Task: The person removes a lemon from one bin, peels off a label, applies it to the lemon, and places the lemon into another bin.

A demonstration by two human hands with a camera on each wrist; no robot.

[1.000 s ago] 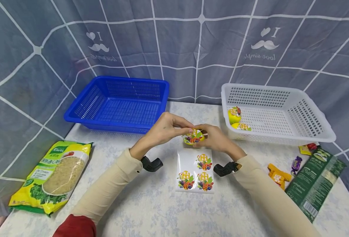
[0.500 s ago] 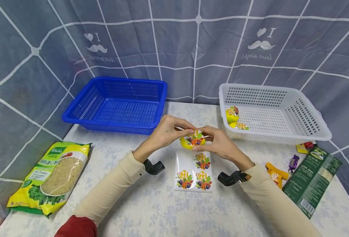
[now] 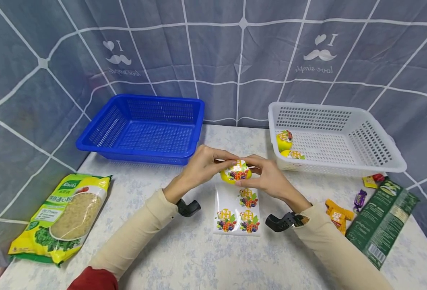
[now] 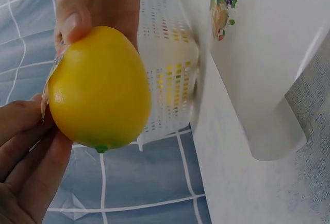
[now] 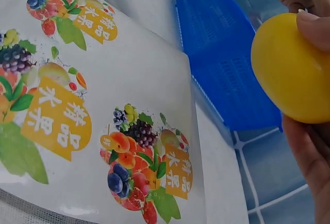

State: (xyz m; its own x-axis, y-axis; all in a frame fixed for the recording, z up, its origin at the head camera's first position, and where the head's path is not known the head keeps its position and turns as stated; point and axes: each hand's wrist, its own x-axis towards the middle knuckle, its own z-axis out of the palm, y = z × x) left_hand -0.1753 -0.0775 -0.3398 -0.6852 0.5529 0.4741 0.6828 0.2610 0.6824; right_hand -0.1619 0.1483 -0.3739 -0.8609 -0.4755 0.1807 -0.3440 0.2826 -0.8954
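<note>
Both hands hold a yellow lemon (image 4: 100, 87) with a green tip above the table in the head view. A shiny fruit-print sticker (image 3: 238, 170) covers its near face; in the left wrist view one edge stands slightly off the peel. My left hand (image 3: 203, 166) grips the lemon's upper left, its thumb at the sticker's edge. From the right, my right hand (image 3: 267, 176) grips it, thumb low and fingers over the top; part of the fingers is hidden behind the lemon. Below them lies a white sticker sheet (image 3: 225, 198) bearing three more fruit stickers, one end curled up.
A blue basket (image 3: 141, 154) stands at back left. In the white basket (image 3: 338, 166) at back right sit two stickered yellow fruits (image 3: 284, 141). A Knorr bag (image 3: 62, 217) lies left; a green packet (image 3: 381, 219), orange wrappers (image 3: 338, 215) and a purple sweet (image 3: 359, 200) lie right.
Over the last second the lemon has shifted slightly towards the body and the sticker has come to face the camera more fully. My right thumb has moved down to its lower edge.
</note>
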